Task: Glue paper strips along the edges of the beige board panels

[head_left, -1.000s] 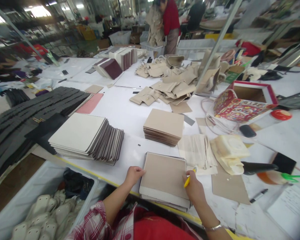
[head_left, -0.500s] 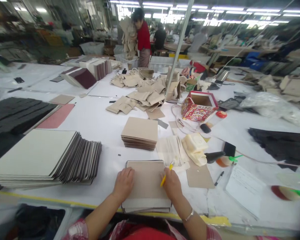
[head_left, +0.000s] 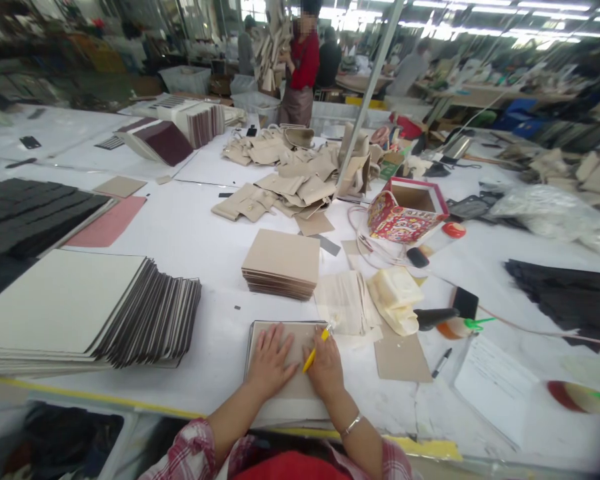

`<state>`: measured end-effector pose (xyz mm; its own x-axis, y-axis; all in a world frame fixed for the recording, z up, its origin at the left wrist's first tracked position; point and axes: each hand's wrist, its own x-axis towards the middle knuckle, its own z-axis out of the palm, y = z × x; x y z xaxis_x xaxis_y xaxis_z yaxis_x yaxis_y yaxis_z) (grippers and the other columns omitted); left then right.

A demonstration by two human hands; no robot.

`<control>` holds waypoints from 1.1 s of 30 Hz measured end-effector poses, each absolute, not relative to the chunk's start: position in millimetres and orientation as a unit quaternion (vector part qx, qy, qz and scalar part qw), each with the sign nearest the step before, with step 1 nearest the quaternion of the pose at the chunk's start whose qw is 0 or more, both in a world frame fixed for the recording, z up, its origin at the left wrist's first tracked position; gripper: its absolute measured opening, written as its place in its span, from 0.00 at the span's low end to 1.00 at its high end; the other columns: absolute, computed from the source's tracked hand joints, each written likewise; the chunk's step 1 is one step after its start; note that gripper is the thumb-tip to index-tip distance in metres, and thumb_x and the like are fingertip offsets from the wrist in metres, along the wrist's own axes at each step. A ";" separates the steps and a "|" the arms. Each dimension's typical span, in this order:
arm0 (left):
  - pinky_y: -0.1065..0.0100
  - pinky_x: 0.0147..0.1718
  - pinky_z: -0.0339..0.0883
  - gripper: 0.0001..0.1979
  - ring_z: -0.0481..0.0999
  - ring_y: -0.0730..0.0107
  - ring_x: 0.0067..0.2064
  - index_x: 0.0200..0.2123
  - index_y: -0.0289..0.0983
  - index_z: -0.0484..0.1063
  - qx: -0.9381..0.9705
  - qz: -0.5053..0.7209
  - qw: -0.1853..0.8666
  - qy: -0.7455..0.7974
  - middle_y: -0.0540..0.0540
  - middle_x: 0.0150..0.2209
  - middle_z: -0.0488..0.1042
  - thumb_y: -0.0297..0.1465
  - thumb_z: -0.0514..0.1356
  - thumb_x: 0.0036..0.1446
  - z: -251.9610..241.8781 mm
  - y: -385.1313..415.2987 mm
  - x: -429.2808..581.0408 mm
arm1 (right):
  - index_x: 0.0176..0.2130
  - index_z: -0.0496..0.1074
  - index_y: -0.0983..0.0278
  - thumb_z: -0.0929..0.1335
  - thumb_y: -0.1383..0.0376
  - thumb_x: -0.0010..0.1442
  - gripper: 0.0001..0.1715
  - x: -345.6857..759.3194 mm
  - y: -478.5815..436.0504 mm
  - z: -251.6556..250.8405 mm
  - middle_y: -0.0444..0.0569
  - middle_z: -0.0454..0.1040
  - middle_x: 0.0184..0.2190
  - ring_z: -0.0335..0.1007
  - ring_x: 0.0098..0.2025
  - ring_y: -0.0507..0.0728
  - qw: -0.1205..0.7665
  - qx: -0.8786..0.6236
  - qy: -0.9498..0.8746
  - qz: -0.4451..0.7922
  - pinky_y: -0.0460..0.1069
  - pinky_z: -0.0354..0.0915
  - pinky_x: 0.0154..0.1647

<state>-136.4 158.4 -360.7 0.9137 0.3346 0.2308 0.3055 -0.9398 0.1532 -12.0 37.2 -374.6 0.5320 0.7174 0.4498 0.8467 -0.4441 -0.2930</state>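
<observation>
So the beige panel (head_left: 298, 390) sits on top of a low pile at the front edge of the worktop (head_left: 220, 393). Left hand (head_left: 273, 360) is palm down on it, fingers spread, grip released. Right hand (head_left: 325, 370) has its grip wrapped round a yellow tool (head_left: 314, 356), resting on the panel's right side. Just behind there's a neat beige stack (head_left: 280, 253), with a bigger pale-topped stack (head_left: 65, 293) off left.

Red-white plaid sleeves (head_left: 194, 445), a red garment (head_left: 291, 467) — silvery bracelet (head_left: 351, 425) on the right wrist (head_left: 341, 405).
</observation>
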 end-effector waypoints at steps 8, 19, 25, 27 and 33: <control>0.49 0.55 0.44 0.30 0.52 0.52 0.59 0.56 0.42 0.58 0.972 0.115 0.085 0.184 0.39 0.59 0.53 0.48 0.52 0.51 -351.3 161.1 -136.9 | 0.43 0.65 0.69 0.59 0.59 0.59 0.18 4.9 37.8 -338.6 0.58 0.71 0.39 0.65 0.43 0.61 0.239 -0.852 -0.459 -0.082 0.57 0.62 0.45; 0.48 0.56 0.39 0.25 0.50 0.57 0.60 0.57 0.42 0.55 0.988 0.100 0.090 0.076 0.45 0.59 0.56 0.44 0.46 0.58 -349.2 132.4 -176.9 | 0.36 0.68 0.65 0.58 0.49 0.56 0.24 -25.4 89.1 -256.6 0.40 0.65 0.15 0.61 0.13 0.49 0.566 -0.702 -0.220 0.372 0.43 0.59 0.14; 0.49 0.56 0.39 0.26 0.50 0.57 0.60 0.58 0.43 0.54 0.990 0.086 0.091 0.070 0.46 0.59 0.56 0.45 0.45 0.58 -348.8 135.5 -175.7 | 0.28 0.67 0.64 0.65 0.53 0.50 0.16 -19.4 107.7 -293.9 0.41 0.68 0.15 0.63 0.14 0.49 0.547 -0.739 -0.160 0.360 0.43 0.61 0.14; 0.50 0.56 0.39 0.25 0.51 0.58 0.60 0.58 0.44 0.53 0.990 0.087 0.086 0.064 0.47 0.59 0.55 0.45 0.45 0.58 -349.5 134.9 -176.3 | 0.28 0.67 0.65 0.65 0.54 0.49 0.16 5.2 79.9 -296.3 0.41 0.68 0.15 0.63 0.13 0.48 0.545 -0.757 -0.138 0.333 0.43 0.62 0.15; 0.51 0.57 0.38 0.25 0.50 0.58 0.60 0.58 0.43 0.53 0.992 0.112 0.043 0.043 0.47 0.60 0.54 0.42 0.47 0.58 -350.4 134.9 -175.7 | 0.36 0.68 0.67 0.64 0.51 0.51 0.22 70.9 -11.7 -276.5 0.44 0.70 0.20 0.67 0.18 0.50 0.554 -0.792 -0.127 0.222 0.46 0.68 0.22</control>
